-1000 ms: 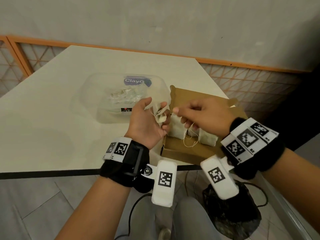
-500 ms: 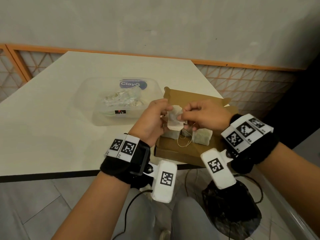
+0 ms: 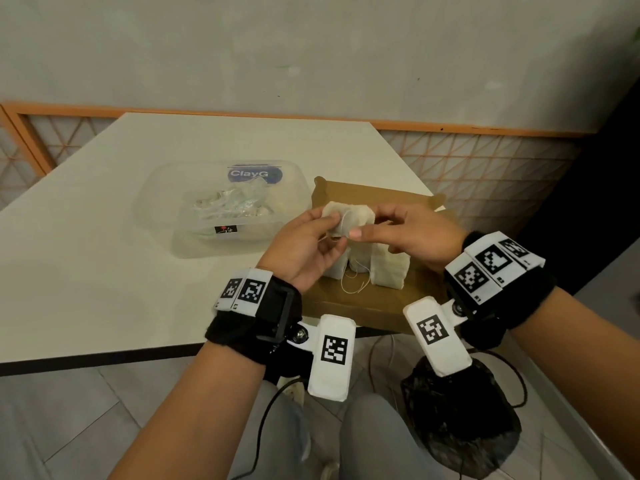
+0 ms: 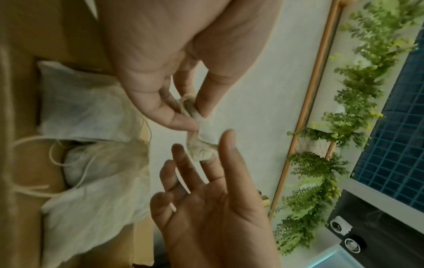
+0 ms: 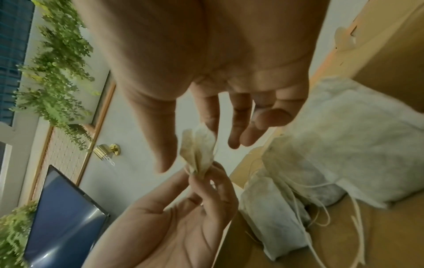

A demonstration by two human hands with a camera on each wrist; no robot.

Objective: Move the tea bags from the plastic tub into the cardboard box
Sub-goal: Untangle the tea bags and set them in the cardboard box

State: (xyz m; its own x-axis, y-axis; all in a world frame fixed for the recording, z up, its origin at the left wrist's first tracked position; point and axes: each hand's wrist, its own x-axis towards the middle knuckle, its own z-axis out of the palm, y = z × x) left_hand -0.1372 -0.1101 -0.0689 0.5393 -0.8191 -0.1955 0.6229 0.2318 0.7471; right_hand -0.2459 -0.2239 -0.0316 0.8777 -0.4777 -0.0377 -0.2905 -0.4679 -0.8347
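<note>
Both hands hold one crumpled tea bag (image 3: 348, 218) in the air over the open cardboard box (image 3: 377, 303). My left hand (image 3: 334, 225) pinches its left end and my right hand (image 3: 367, 226) pinches its right end between thumb and forefinger. The wrist views show the same tea bag (image 4: 201, 141) (image 5: 198, 150) pinched from both sides. Two tea bags (image 3: 389, 271) (image 3: 337, 268) with loose strings lie in the box under my hands. Left of the box stands the clear plastic tub (image 3: 194, 202), with several more tea bags (image 3: 235, 206) in it.
Tub and box stand near the front right corner of a white table (image 3: 86, 254). An orange-framed lattice rail (image 3: 485, 168) runs behind the table. Below its front edge are my knees, a dark bag (image 3: 460, 420) and cables.
My left hand brought the tea bag from beside the tub to over the box. My right hand moved from the string onto the bag, which both hands now hold spread between them.
</note>
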